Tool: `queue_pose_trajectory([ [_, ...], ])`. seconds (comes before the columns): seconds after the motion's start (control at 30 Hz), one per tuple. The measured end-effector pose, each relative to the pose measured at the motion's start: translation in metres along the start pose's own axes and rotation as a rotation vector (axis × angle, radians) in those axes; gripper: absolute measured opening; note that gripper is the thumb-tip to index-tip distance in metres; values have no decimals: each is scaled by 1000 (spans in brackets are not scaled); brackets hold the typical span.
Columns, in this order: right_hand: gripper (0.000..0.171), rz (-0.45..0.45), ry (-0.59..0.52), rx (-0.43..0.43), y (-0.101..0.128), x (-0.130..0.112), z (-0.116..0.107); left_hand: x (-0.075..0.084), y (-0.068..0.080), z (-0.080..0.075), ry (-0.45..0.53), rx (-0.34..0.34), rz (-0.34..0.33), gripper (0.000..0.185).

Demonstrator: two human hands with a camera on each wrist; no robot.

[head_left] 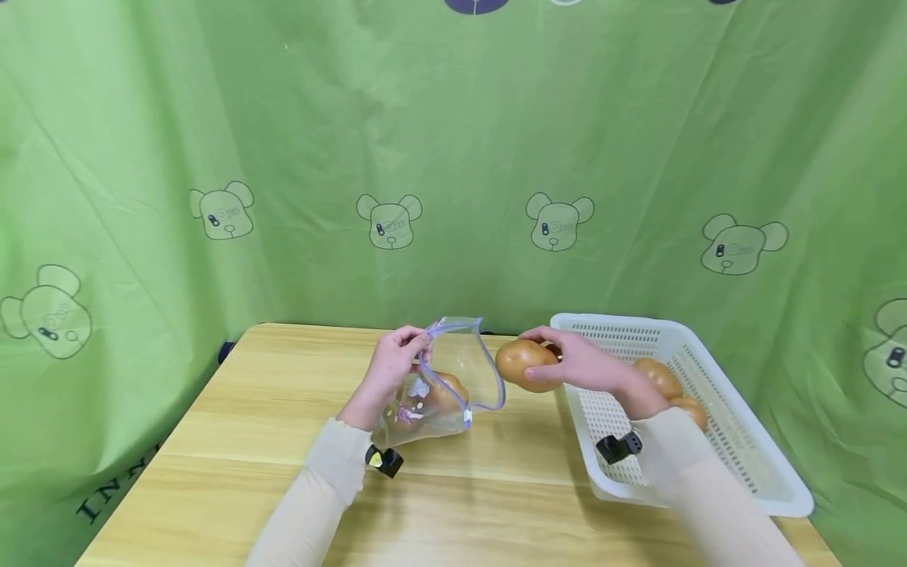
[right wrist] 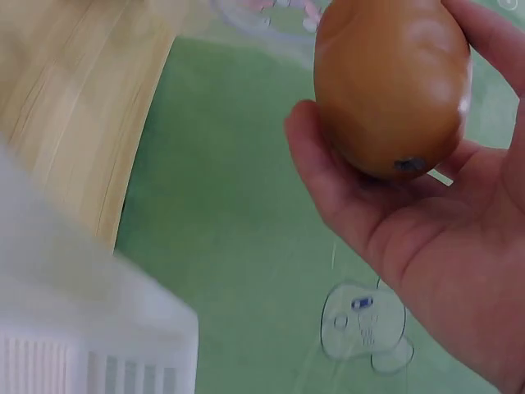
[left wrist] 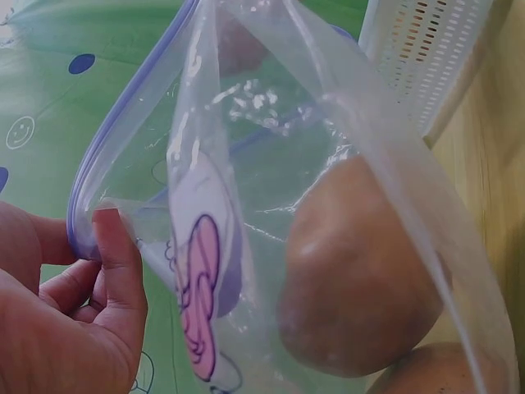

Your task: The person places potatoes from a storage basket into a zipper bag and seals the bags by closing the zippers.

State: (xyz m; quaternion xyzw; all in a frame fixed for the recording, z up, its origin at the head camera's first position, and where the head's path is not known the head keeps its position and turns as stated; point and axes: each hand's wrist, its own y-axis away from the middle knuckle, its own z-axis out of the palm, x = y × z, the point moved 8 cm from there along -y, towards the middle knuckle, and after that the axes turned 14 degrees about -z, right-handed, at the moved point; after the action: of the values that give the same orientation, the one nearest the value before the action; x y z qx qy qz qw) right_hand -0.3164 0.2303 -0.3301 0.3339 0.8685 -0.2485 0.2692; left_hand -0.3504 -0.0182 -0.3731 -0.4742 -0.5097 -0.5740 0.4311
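At the centre of the head view, the left hand [head_left: 393, 364] pinches the purple-edged rim of a clear zip bag [head_left: 446, 386], holding its mouth open above the table [head_left: 283, 441]; brown potatoes lie inside the bag. Just to its right, the right hand [head_left: 577, 362] grips a potato [head_left: 524, 364] beside the bag's mouth. A white basket [head_left: 708, 425] at lower right holds more potatoes.

Left hand [head_left: 392, 364], right hand [head_left: 583, 361]: bare, no gloves, no rings visible. Long cream sleeves, snug, cuffs gathered at wrists. Small black camera mount [head_left: 383, 460] under left wrist, yellow marking on it; matching black mount [head_left: 619, 446] under right wrist.
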Motion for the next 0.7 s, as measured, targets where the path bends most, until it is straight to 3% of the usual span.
queue_pose_trajectory([
  [0.33, 58, -50, -60, 7, -26, -12, 24, 2, 0, 2, 12, -25, -8, 20],
  [0.7, 68, -87, 25, -1, -46, -26, 46, 2, 0, 2, 16, -17, 4, 17],
])
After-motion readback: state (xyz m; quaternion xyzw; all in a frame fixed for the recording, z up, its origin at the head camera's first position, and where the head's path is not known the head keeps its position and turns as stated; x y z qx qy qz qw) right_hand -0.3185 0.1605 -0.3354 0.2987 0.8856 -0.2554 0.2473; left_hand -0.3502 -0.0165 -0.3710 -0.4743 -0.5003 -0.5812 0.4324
